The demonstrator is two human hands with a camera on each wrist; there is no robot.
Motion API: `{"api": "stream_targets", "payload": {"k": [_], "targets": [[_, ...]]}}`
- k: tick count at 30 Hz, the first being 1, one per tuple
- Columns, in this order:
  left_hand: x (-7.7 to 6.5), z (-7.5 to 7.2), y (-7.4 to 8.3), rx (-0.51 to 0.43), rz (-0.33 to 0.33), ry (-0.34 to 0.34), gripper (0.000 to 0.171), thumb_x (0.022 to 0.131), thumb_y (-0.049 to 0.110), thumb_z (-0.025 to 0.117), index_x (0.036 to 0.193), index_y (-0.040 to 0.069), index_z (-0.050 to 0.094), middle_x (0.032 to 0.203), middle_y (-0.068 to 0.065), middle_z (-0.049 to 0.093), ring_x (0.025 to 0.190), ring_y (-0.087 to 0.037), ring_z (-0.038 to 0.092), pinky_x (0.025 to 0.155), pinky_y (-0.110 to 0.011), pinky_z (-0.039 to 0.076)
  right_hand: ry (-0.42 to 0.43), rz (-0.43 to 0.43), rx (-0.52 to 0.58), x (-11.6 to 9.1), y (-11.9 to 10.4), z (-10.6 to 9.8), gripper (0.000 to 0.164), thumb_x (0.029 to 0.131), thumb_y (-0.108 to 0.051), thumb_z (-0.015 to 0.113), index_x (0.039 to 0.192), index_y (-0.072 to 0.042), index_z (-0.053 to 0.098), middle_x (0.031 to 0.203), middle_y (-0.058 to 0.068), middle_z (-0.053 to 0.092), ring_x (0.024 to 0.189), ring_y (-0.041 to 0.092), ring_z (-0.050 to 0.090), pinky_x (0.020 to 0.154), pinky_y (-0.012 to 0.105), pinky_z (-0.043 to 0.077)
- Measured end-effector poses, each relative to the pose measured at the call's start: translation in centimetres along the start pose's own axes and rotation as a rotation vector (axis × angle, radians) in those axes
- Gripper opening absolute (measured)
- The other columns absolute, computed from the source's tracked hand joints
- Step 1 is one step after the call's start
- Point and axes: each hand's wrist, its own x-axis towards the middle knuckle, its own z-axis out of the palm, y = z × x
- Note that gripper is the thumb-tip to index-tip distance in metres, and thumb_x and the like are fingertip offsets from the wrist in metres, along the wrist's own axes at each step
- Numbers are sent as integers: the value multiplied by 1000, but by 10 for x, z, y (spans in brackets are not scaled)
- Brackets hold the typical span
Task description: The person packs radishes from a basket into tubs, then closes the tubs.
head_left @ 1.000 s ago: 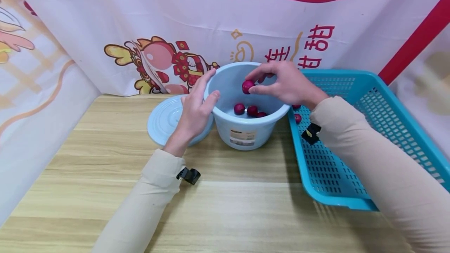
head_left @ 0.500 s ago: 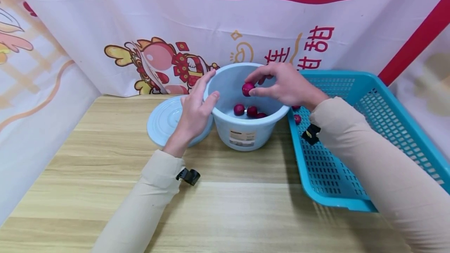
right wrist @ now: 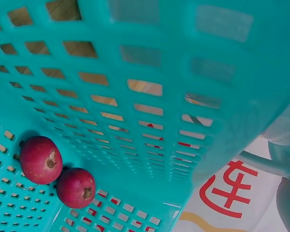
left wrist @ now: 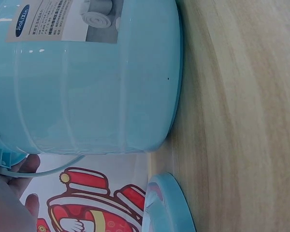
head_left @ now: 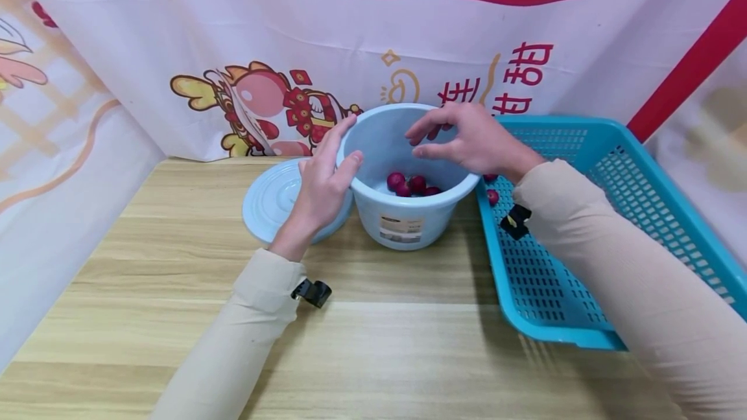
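Observation:
A light blue plastic bucket (head_left: 404,216) stands upright with several red radishes (head_left: 417,184) at its bottom. Against its left rim rests my left hand (head_left: 321,183), the fingers fairly straight along the outside and the thumb at the edge. In the left wrist view its fingertips (left wrist: 31,164) show beside the bucket's handle (left wrist: 53,172). My right hand (head_left: 461,138) hovers over the bucket's right side, thumb and fingers apart with nothing between them. Two more radishes (right wrist: 40,160) lie in the turquoise basket (right wrist: 111,179), in its corner close to the bucket.
Left of the bucket lies its round light blue lid (head_left: 274,196), partly hidden by my left hand. The large basket stands at the right, under my right forearm. A printed white and red cloth (head_left: 280,24) hangs behind the wooden table (head_left: 373,342).
My right hand has let go of the radish it was pinching; that radish now lies with the others in the bucket. The left hand has stayed at the rim.

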Motion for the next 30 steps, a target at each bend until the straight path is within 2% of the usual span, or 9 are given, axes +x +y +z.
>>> {"api": "stream_targets", "payload": {"k": [8, 15, 22, 26, 30], "targets": [[0, 1, -2, -4, 5, -2, 65, 104, 37, 48, 166, 21, 36, 172, -1, 38, 150, -29, 45, 108, -57, 19, 19, 17, 34, -2, 0, -2, 37, 93, -26, 82, 129, -17, 77, 128, 7, 75, 120, 25, 62, 103, 48, 49], [0, 0, -3, -6, 14, 3, 65, 104, 36, 48, 165, 20, 37, 172, -1, 38, 152, -29, 44, 107, -57, 18, 119, 36, 178, -6, 3, -14, 39, 95, -30, 81, 132, -19, 75, 127, 3, 75, 111, 18, 68, 92, 28, 55], [0, 1, -1, -8, 4, 2, 65, 103, 37, 48, 166, 21, 36, 172, -1, 39, 151, -29, 43, 109, -58, 18, 217, 141, 313, -19, 25, -34, 48, 93, -41, 80, 136, -21, 73, 133, 2, 73, 117, 17, 69, 88, 18, 57], [0, 1, 0, -10, 4, 2, 65, 103, 37, 48, 166, 22, 36, 172, -1, 38, 152, -28, 43, 109, -57, 18, 243, 229, 322, -28, 47, -44, 55, 92, -44, 80, 141, -22, 69, 139, 1, 69, 121, 16, 64, 86, 17, 57], [0, 0, -1, -8, 3, 2, 65, 103, 38, 48, 166, 22, 36, 172, -1, 38, 152, -28, 43, 109, -57, 19, 221, 326, 291, -33, 69, -49, 59, 92, -47, 79, 146, -25, 66, 142, -1, 67, 124, 15, 61, 86, 18, 57]]}}
